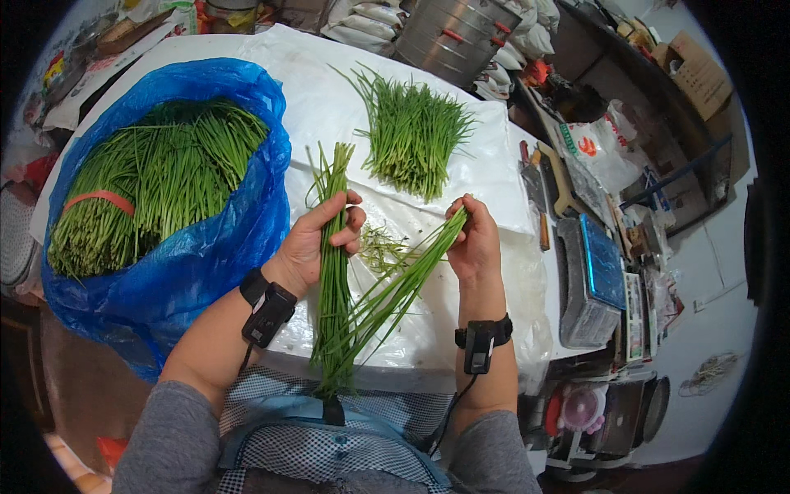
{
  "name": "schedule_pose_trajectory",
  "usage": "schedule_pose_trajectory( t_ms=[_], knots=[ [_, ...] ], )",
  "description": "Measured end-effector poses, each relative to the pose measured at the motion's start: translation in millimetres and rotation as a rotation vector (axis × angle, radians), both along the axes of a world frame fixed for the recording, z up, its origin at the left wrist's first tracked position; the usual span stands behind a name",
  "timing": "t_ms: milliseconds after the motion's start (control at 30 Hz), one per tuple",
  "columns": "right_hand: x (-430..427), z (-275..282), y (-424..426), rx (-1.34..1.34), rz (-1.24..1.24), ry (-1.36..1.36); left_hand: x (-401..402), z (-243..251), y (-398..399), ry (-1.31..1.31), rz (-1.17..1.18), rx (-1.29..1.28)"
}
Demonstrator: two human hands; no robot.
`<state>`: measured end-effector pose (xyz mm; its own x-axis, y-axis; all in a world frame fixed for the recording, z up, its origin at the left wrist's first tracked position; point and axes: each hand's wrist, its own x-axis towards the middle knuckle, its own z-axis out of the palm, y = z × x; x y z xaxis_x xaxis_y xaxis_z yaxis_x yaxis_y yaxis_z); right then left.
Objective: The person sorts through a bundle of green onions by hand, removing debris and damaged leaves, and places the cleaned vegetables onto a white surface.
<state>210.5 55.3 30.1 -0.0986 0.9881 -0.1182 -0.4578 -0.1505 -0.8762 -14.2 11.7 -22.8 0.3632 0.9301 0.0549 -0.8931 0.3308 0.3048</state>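
My left hand (321, 238) grips a bundle of green garlic chives (333, 284) upright in the picture, its cut ends above the thumb and its leaf tips hanging towards my apron. Between the fingertips of my right hand (475, 238) are the stem ends of a smaller bunch of chives (410, 268). That bunch slants down to the left and its tips meet the left bundle's. Scraps of trimmed chive (384, 248) lie on the white plastic sheet (395, 333) between my hands. Beyond them rests a neat pile of chives (416, 133), stem ends towards me.
On the left, a blue plastic bag (259, 247) stands open, full of chives, one bundle tied with a red band (102, 199). Knives (534, 179) lie at the table's right, near a scale with a blue top (602, 262). A steel drum (453, 37) stands behind the table.
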Motion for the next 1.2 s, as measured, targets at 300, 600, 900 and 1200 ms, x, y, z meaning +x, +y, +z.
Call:
schedule_pose_trajectory(
  t_ms=[300, 600, 900, 1200],
  knots=[
    [6.0, 45.6, -15.8, 0.039, -0.159, -0.123, 6.6, 6.3, -8.2, 0.261, -0.146, 0.027],
    [-2.9, 63.8, -15.0, 0.111, -0.135, -0.346, 8.6, 11.4, -12.2, 0.393, -0.174, 0.070],
    [-37.1, 65.7, -15.9, 0.145, -0.122, -0.474, 10.2, 13.7, -15.7, 0.372, -0.211, 0.067],
    [-35.9, 57.6, -11.1, 0.219, -0.064, -0.449, 9.5, 14.0, -16.1, 0.447, -0.206, 0.077]
  ],
)
